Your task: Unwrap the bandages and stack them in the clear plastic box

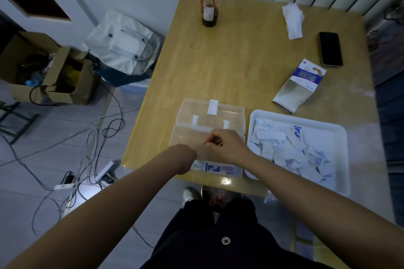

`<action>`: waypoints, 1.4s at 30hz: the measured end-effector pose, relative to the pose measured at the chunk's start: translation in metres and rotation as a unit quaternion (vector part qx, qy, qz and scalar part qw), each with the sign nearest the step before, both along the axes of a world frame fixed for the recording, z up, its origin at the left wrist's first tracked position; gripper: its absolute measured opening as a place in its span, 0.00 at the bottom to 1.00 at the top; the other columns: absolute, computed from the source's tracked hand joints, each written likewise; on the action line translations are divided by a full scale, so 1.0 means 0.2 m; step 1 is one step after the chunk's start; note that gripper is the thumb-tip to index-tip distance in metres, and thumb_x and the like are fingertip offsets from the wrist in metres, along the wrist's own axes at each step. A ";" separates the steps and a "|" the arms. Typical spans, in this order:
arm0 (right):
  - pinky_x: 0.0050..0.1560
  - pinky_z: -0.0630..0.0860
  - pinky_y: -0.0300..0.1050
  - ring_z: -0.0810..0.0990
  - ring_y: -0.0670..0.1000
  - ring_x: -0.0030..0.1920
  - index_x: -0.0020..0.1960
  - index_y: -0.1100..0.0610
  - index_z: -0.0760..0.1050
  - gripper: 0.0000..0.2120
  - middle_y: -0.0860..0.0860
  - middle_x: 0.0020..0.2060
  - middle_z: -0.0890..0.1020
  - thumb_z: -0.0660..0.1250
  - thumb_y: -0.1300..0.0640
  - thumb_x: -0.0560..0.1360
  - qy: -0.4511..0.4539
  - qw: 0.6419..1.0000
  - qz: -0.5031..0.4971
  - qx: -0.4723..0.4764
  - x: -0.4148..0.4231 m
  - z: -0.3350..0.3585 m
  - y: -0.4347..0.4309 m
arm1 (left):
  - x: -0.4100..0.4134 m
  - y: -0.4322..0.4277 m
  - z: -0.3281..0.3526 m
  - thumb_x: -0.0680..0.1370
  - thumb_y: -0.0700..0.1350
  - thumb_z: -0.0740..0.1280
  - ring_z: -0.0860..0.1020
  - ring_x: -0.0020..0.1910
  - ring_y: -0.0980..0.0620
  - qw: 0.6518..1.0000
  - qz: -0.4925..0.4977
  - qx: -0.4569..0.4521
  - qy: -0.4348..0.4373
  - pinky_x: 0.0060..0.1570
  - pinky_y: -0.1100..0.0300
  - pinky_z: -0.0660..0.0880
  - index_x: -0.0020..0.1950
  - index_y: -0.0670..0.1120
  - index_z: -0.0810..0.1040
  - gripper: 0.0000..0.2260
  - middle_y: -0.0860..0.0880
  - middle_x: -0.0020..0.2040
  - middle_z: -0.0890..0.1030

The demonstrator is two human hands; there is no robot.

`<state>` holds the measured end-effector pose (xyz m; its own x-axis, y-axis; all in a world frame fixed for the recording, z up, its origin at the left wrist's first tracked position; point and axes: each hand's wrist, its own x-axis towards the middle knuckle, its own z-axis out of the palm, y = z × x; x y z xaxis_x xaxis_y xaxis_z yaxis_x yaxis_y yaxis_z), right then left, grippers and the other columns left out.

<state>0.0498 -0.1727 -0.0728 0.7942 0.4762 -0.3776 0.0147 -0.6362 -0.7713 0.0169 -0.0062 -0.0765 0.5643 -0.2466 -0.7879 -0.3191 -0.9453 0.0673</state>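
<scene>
Forearms (109,203) meet over the clear plastic box (181,135); right hand (226,145) pinches a likely bandage (207,143), left hand (185,156) grip hidden. Peel slowly.

Right hand (226,147) above open clear box (185,135)

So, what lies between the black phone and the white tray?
In the head view, the opened bandage carton lies between the phone and the tray.

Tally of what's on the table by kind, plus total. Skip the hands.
Clear plastic box: 1
White tray: 1
Wrapper pile in the tray: 1 heap, pieces too jumbled to count
Bandage carton: 1
Phone: 1
Tissue: 1
Cup with straw: 1
Total: 7
</scene>
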 end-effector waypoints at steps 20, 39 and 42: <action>0.27 0.62 0.44 0.69 0.51 0.25 0.26 0.56 0.63 0.27 0.52 0.23 0.68 0.65 0.43 0.77 0.088 0.928 -0.287 -0.220 0.27 -0.19 -1.12 | 0.28 -0.96 0.04 0.80 0.41 0.58 0.77 0.52 0.43 0.940 0.165 -0.289 -0.072 0.50 0.53 0.72 0.70 0.48 0.69 0.18 0.43 0.57 0.75; 0.42 0.73 0.45 0.77 0.53 0.44 0.48 0.56 0.79 0.02 0.55 0.44 0.81 0.69 0.59 0.76 0.188 0.896 -0.374 0.151 0.27 -0.14 -1.27 | 0.38 -1.26 -0.05 0.77 0.45 0.68 0.76 0.42 0.50 0.793 0.450 -0.408 0.038 0.41 0.59 0.72 0.54 0.41 0.79 0.10 0.46 0.43 0.79; 0.41 0.71 0.45 0.76 0.53 0.42 0.46 0.58 0.79 0.02 0.56 0.42 0.80 0.69 0.59 0.76 0.182 0.891 -0.377 0.177 0.28 -0.12 -1.28 | 0.39 -1.31 -0.04 0.77 0.42 0.68 0.74 0.38 0.52 0.799 0.425 -0.424 0.028 0.39 0.60 0.69 0.48 0.39 0.81 0.06 0.47 0.38 0.78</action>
<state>0.1050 -0.4280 -0.0971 0.7936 -0.0008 -0.6085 -0.6068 -0.0757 -0.7913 0.0946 -0.2678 -0.0836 0.7818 -0.2511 -0.5707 0.4403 -0.4258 0.7905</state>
